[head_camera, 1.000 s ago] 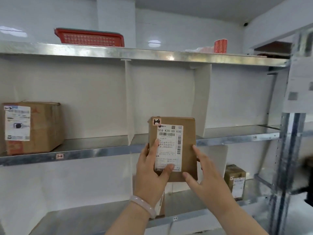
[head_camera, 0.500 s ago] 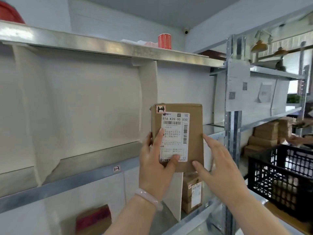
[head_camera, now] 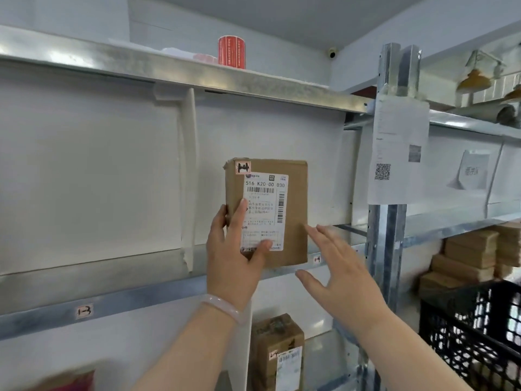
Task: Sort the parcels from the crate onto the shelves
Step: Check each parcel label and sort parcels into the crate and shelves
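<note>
A flat brown cardboard parcel (head_camera: 293,210) with a white shipping label and a small sticker reading 1-4 is held upright in front of the middle shelf (head_camera: 146,294). My left hand (head_camera: 235,255) grips its lower left corner, thumb across the label. My right hand (head_camera: 335,266) hovers just to the right of the parcel, fingers spread, not touching it. The parcel's bottom edge is level with the shelf's front rail, beside a rail tag marked 1-4 (head_camera: 317,259). A black plastic crate (head_camera: 473,331) stands at the lower right.
A white divider (head_camera: 187,179) splits the shelf into bays; a tag 1-3 (head_camera: 84,311) marks the left one. A taped parcel (head_camera: 277,351) stands on the shelf below. A metal upright (head_camera: 390,235) carries a paper sheet. Stacked boxes (head_camera: 468,255) lie behind. A red roll (head_camera: 231,52) sits on top.
My view has swung right along the shelves. The parcel has been raised toward the bay tagged 1-4. My right hand has let go of the parcel and opened.
</note>
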Demonstrator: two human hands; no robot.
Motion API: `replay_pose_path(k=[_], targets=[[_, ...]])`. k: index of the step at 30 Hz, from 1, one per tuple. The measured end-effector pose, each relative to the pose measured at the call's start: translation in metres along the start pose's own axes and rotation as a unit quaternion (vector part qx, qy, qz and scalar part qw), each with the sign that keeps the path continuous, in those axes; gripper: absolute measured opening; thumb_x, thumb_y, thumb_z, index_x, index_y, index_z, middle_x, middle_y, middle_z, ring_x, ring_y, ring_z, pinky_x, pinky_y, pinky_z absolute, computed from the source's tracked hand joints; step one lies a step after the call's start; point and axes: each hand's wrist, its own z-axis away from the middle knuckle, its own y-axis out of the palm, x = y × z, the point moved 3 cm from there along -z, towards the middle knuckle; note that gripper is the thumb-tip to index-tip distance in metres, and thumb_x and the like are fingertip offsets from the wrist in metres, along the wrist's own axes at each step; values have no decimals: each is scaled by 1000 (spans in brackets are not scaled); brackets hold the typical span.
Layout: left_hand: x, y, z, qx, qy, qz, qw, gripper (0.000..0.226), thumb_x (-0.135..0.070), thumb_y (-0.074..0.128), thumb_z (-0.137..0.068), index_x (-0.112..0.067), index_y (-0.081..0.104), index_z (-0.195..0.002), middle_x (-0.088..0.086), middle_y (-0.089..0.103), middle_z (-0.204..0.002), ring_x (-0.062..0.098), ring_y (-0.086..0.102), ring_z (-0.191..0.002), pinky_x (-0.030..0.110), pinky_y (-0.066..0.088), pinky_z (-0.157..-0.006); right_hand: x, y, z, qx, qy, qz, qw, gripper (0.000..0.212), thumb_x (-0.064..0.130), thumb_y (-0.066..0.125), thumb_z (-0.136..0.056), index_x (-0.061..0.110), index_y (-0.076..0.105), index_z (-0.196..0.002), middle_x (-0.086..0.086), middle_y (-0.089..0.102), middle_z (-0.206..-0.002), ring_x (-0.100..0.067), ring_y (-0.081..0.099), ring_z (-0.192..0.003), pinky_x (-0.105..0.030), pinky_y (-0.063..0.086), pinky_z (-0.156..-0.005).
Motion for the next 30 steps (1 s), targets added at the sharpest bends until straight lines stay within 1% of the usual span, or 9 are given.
replay_pose_path(k=[4,10,12,14,15,21,25,27,30], targets=[[19,11,-10,-23,-28,-45,998,87,-23,78,-82,-51,23,-143,7,27,-155,19,25,-142,-3,11,-103,-19,13,-19,30,-50,-27,998,70,57,51,-90,59,3,-141,24,7,-156,-3,13,-143,-20,10,-106],[47,20,-12,-8,-19,-95,995,92,-17,78,-82,-46,23,-150,9,33,-151,18,34,-137,29,33,-112,-30,43,-36,53,-85,-67,993,68,56,51,-90,50,14,-146,22,12,-156,-5,16,-143,-25,21,-112],[55,23,-11,-5,-22,-112,993,96,-17,80,-80,-45,21,-151,10,34,-150,18,34,-137,23,32,-112,-31,53,-40,60,-90,-81,991,68,57,51,-89,50,15,-146,21,14,-156,-6,19,-143,-29,25,-113],[60,25,-11,-4,-34,-130,991,100,-16,82,-78,-44,20,-150,11,34,-151,14,31,-135,6,20,-108,-32,61,-43,64,-98,-87,989,68,58,51,-89,50,14,-146,21,15,-156,-7,20,-143,-29,25,-113],[63,27,-11,0,-39,-145,989,101,-16,82,-77,-43,18,-150,11,33,-151,13,30,-135,6,17,-107,-32,64,-45,67,-101,-87,989,68,58,50,-89,50,14,-146,21,14,-156,-7,19,-143,-27,23,-113],[76,34,-14,9,-43,-174,984,103,-17,80,-80,-39,13,-154,7,30,-153,12,33,-133,24,28,-108,-34,80,-54,74,-121,-93,985,67,58,49,-90,48,15,-147,19,17,-156,-7,20,-143,-30,25,-113],[80,35,-14,9,-46,-165,985,103,-18,78,-82,-44,8,-154,7,28,-154,12,32,-136,37,33,-114,-33,91,-56,66,-138,-95,984,65,62,42,-86,42,27,-146,11,28,-154,-15,32,-139,-35,33,-108],[79,34,-13,12,-60,-174,983,105,-24,76,-84,-52,0,-151,9,21,-159,21,26,-144,44,30,-117,-31,93,-56,45,-139,-96,985,66,62,40,-84,38,31,-145,6,33,-153,-19,37,-137,-36,35,-105],[71,26,-7,29,-69,-186,980,102,-36,74,-86,-55,-3,-149,10,15,-162,26,16,-149,43,24,-120,-23,89,-55,5,-152,-112,982,65,57,45,-84,31,37,-144,2,37,-151,-21,39,-136,-34,31,-105]])
